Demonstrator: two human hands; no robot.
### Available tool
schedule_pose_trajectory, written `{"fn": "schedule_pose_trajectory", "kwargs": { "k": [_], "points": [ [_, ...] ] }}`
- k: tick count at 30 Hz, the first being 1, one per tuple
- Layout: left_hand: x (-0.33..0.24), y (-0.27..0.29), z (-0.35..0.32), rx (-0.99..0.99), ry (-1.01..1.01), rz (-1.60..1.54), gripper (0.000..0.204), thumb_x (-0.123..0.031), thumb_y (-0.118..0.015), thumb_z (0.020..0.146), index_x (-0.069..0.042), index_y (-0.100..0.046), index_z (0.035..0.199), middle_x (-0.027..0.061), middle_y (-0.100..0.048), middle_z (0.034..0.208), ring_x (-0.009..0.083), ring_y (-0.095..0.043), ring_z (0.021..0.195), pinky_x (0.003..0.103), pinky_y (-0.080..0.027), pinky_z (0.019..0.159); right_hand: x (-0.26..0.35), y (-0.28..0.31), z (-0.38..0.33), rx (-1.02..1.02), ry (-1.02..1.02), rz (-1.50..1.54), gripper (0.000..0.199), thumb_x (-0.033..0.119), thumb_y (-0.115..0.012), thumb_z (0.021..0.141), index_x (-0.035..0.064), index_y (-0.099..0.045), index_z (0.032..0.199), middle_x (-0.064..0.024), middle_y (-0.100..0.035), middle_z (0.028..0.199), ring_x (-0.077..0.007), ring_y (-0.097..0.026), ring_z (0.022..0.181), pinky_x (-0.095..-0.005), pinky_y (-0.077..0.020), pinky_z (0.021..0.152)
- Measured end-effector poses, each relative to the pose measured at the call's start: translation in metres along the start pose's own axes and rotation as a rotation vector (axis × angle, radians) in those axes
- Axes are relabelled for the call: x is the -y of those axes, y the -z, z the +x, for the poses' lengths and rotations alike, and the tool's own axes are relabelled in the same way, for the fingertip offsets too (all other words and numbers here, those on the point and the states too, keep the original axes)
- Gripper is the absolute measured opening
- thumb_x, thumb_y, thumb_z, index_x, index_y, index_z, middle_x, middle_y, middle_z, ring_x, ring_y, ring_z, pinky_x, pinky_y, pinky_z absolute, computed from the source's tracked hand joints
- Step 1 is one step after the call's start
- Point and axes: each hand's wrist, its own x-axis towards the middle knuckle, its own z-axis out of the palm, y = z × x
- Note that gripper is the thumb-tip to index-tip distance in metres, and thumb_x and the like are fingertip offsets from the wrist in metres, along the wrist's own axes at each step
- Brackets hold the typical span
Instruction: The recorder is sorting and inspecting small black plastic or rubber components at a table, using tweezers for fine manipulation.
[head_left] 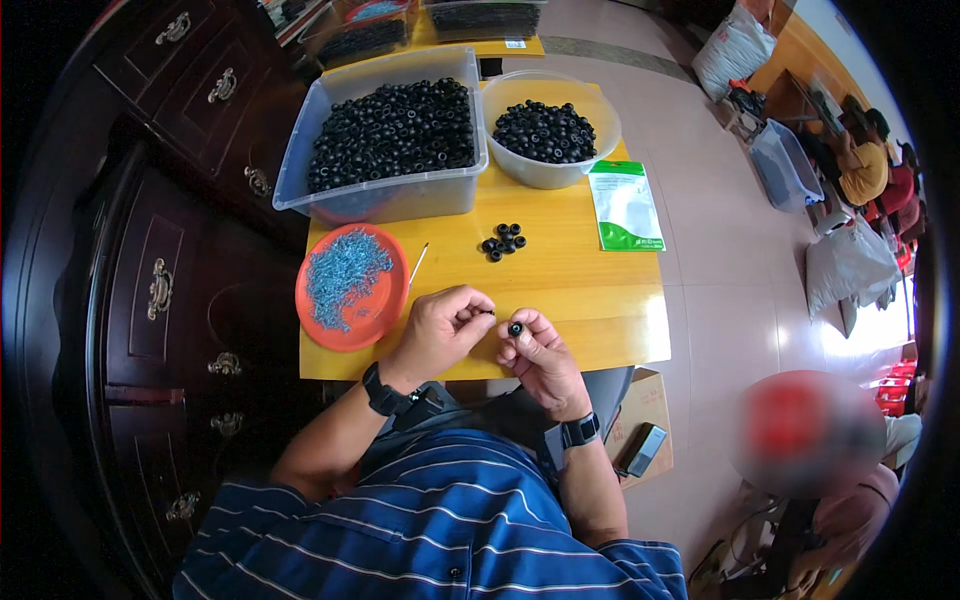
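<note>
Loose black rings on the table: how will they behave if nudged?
The loose black rings could roll on edge, given their round outlines. Probably light: the right hand pinches a similar small ring. Their apparent sheen suggests possibly slippery sides.

- Along my left I see a dark, glossy wooden cabinet [165, 200], its panelled drawers and doors fitted with ornate metal handles [160, 290].
- Below my camera stands a yellow wood-grain table [575, 285], with glare near its right edge.
- Beyond it I make out a second yellow table [535, 47].
- The floor [725, 320] I see is pale, shiny tile, crossed by a darker band [620, 54] farther off.
- At upper right I get a whitish wall [832, 42].
- Far right, I see red plastic stools [895, 392] near a patch of strong light washing out the tiles.
</note>
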Motion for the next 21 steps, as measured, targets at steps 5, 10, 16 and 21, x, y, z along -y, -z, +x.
{"fn": "schedule_pose_trajectory", "kwargs": {
  "k": [5, 10, 16, 21],
  "points": [
    [-0.011, 0.013, -0.013, -0.028, 0.021, -0.084, 0.013, 0.001, -0.071, 0.091, 0.002, -0.071, 0.104, 0.0075, -0.070, 0.093, 0.0127, -0.069, 0.079, 0.025, -0.055, 0.070, -0.003, -0.009, -0.002, -0.052, 0.020, -0.146, 0.022, 0.013, -0.065, 0.102, 0.0110, -0.058, 0.123, -0.0050, -0.070, 0.106, -0.0120, -0.064, 0.084, -0.0254, -0.0553, 0.081],
    [-0.016, 0.013, -0.021, -0.014, -0.003, -0.125, 0.015, 0.002, -0.069, 0.092, 0.003, -0.072, 0.106, 0.0094, -0.070, 0.093, 0.0146, -0.070, 0.079, 0.026, -0.055, 0.069, -0.008, -0.021, -0.003, -0.033, 0.026, -0.281, 0.022, 0.007, -0.062, 0.103, 0.0100, -0.055, 0.123, -0.0056, -0.070, 0.100, -0.0118, -0.065, 0.088, -0.0246, -0.0540, 0.081],
    [-0.015, 0.009, -0.026, -0.038, -0.021, -0.145, 0.014, 0.003, -0.068, 0.091, 0.003, -0.072, 0.104, 0.0108, -0.069, 0.090, 0.0167, -0.070, 0.075, 0.027, -0.055, 0.065, -0.013, -0.026, -0.002, -0.050, 0.058, -0.302, 0.021, 0.005, -0.062, 0.103, 0.0084, -0.055, 0.123, -0.0049, -0.069, 0.103, -0.0119, -0.065, 0.090, -0.0248, -0.0546, 0.081],
    [-0.015, 0.010, -0.029, -0.036, -0.032, -0.079, 0.014, 0.004, -0.069, 0.089, 0.003, -0.072, 0.103, 0.0092, -0.069, 0.093, 0.0151, -0.070, 0.078, 0.026, -0.056, 0.068, -0.015, -0.023, -0.003, -0.043, 0.037, -0.285, 0.021, 0.007, -0.062, 0.103, 0.0086, -0.056, 0.123, -0.0041, -0.068, 0.104, -0.0118, -0.066, 0.088, -0.0252, -0.0558, 0.080]
  ]
}}
